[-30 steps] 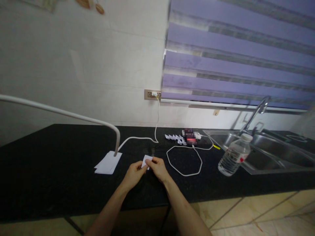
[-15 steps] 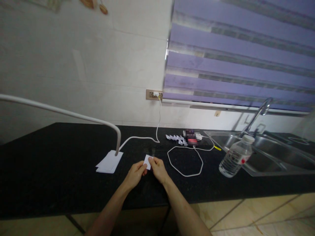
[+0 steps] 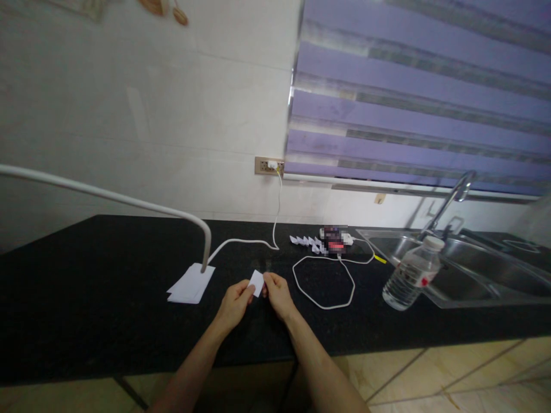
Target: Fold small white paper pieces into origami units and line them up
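Both my hands meet over the black countertop (image 3: 86, 287) near its front edge. My left hand (image 3: 235, 304) and my right hand (image 3: 276, 293) each pinch a small white piece of paper (image 3: 257, 281) between them, fingers closed on its edges. A stack of white paper sheets (image 3: 190, 284) lies to the left of my hands. A row of small folded white paper pieces (image 3: 306, 241) sits farther back on the counter.
A white lamp arm (image 3: 107, 198) bends down onto the paper stack. A white cable (image 3: 322, 281) loops right of my hands, leading from a wall socket (image 3: 269, 166). A plastic water bottle (image 3: 411, 272) lies tilted at the steel sink (image 3: 473, 269) with its tap (image 3: 450, 201).
The paper piece has turned slightly between my fingers. My hands stay in the same spot; the view has shifted a little.
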The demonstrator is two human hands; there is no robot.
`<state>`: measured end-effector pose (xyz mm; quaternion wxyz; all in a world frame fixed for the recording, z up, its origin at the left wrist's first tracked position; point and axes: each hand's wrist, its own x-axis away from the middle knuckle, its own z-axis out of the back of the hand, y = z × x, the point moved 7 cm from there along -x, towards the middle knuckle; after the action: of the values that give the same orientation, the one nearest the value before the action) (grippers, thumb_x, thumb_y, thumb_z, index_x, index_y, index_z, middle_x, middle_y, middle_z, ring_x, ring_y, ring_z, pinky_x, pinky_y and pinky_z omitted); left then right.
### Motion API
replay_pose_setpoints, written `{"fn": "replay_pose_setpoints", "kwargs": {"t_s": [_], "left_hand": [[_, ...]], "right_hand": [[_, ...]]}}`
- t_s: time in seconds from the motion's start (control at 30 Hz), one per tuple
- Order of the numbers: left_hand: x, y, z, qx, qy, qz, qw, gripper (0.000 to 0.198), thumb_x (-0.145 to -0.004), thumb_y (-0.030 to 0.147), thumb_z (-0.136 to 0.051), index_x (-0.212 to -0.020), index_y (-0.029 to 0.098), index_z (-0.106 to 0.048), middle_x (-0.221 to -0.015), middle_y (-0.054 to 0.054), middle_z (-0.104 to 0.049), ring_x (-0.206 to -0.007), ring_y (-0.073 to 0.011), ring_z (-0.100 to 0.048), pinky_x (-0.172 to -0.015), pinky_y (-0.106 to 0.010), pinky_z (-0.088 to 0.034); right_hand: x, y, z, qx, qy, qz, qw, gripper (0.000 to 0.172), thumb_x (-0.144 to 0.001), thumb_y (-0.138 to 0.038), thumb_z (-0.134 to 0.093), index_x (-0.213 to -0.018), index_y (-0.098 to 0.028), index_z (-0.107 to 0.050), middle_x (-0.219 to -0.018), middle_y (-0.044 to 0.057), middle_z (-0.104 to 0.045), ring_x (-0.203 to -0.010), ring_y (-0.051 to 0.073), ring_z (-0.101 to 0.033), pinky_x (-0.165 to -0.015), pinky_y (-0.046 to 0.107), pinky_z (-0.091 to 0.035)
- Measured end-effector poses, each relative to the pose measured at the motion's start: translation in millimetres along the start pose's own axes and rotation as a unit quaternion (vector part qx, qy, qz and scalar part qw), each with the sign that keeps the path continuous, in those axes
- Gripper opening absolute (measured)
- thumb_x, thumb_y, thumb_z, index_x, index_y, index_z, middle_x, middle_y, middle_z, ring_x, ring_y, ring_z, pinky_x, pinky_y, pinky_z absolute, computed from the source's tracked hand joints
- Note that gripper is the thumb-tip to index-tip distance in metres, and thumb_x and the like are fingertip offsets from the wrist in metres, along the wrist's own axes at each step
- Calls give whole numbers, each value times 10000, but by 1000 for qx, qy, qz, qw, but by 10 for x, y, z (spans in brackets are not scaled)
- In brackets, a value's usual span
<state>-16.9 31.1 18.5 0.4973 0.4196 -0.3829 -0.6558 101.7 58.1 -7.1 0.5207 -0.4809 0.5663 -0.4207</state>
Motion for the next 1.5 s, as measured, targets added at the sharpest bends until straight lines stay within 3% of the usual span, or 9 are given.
{"fn": "replay_pose_setpoints", "kwargs": {"t_s": [0.23,0.43,0.63,0.87,1.0,1.2,1.33,1.43,1.5], "left_hand": [[-15,-37,-106,20,-43,-16,999,346,-717,447,-427,-513,170,-467,-476,48,-401,-469,-95,-366,-477,-210,-269],[-25,-91,-93,5,-15,-7,1000,330,-710,452,-444,-568,164,-522,-484,48,-428,-467,-97,-382,-466,-204,-267],[-7,-34,-129,7,-49,-26,998,324,-746,390,-401,-520,172,-479,-478,49,-421,-471,-96,-380,-489,-206,-291],[-39,-47,-83,-25,33,-52,998,272,-721,334,-438,-531,158,-522,-504,33,-459,-517,-110,-426,-513,-209,-316],[-40,-82,-68,-55,40,-54,996,288,-734,335,-418,-521,161,-503,-505,36,-456,-534,-113,-439,-535,-212,-328],[-13,-32,-59,-18,14,-42,999,270,-742,358,-418,-570,168,-504,-517,45,-436,-514,-106,-418,-518,-209,-323],[4,40,-83,2,1,-63,998,265,-734,364,-437,-593,165,-541,-520,41,-455,-512,-104,-417,-507,-207,-317],[-22,14,-33,28,26,-46,998,272,-716,371,-460,-557,164,-537,-467,48,-438,-464,-96,-400,-469,-203,-301],[-71,-40,34,52,62,-14,997,274,-700,379,-476,-540,164,-532,-442,52,-433,-439,-91,-399,-451,-199,-297]], "right_hand": [[33,-46,-65,24,-51,-2,998,303,-683,-430,-565,-606,-137,-545,-514,-43,-458,-478,74,-391,-477,196,-310],[70,-120,-35,60,-24,9,998,244,-672,-366,-576,-613,-130,-557,-535,-42,-454,-491,74,-384,-479,195,-311],[55,-121,-41,99,-7,22,995,273,-730,-366,-489,-575,-141,-496,-520,-45,-403,-485,73,-352,-452,190,-290],[31,-93,-11,99,31,48,993,326,-744,-398,-457,-556,-136,-504,-513,-41,-390,-486,75,-339,-449,191,-283],[32,-80,13,99,39,29,994,341,-708,-420,-506,-528,-130,-527,-478,-47,-388,-464,71,-336,-434,190,-272],[42,-102,13,78,21,30,996,329,-702,-423,-529,-571,-124,-572,-497,-38,-442,-468,71,-369,-444,187,-290],[-8,-34,75,50,57,21,997,409,-706,-478,-508,-483,-136,-498,-450,-42,-399,-427,66,-346,-408,193,-261],[-59,84,176,-31,107,-37,993,476,-728,-555,-421,-478,-152,-469,-395,-56,-345,-354,60,-302,-361,196,-226],[-84,117,188,-78,100,-60,990,514,-746,-581,-356,-541,-142,-528,-397,-52,-367,-331,58,-299,-351,193,-227]]}}
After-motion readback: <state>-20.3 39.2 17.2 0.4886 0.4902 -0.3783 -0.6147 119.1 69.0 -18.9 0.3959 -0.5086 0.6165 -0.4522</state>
